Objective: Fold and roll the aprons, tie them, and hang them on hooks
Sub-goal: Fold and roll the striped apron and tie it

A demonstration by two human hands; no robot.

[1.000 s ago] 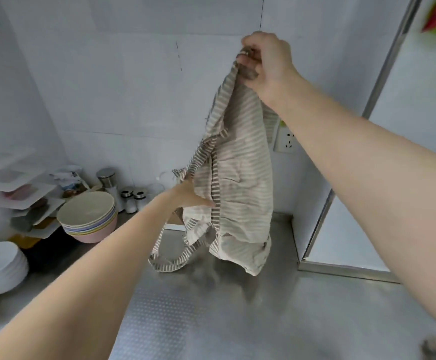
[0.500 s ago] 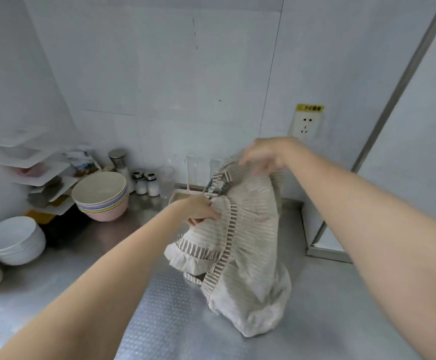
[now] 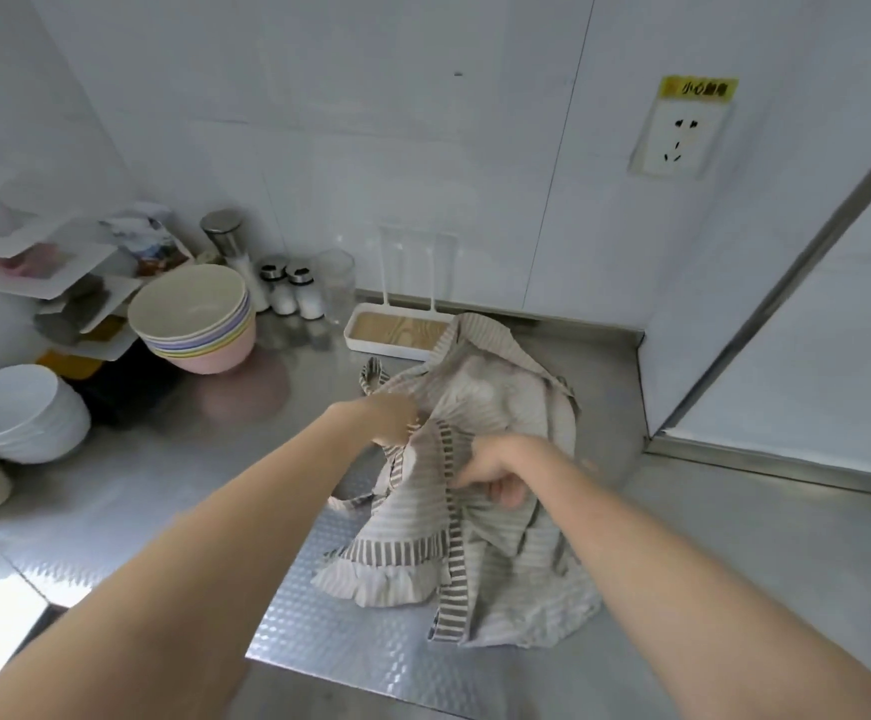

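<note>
Steel counter (image 3: 683, 537): bare room right of and in front of the cloth, likely enough to spread it. Striped apron (image 3: 480, 511) lies crumpled mid-counter, far edge touching white tray (image 3: 371, 345); stacked bowls (image 3: 199, 324) well left. Left hand (image 3: 389, 418) and right hand (image 3: 490, 472) each pinch bunched fabric, probably to shake it flat.

Only legible-ish text: yellow sticker (image 3: 699, 89) on the wall just above the wall socket (image 3: 678, 139), dark Chinese characters, first two look like 小心, rest too blurred to read. Printed packet (image 3: 155, 242) at back left of the counter has graphics, no readable lettering.
</note>
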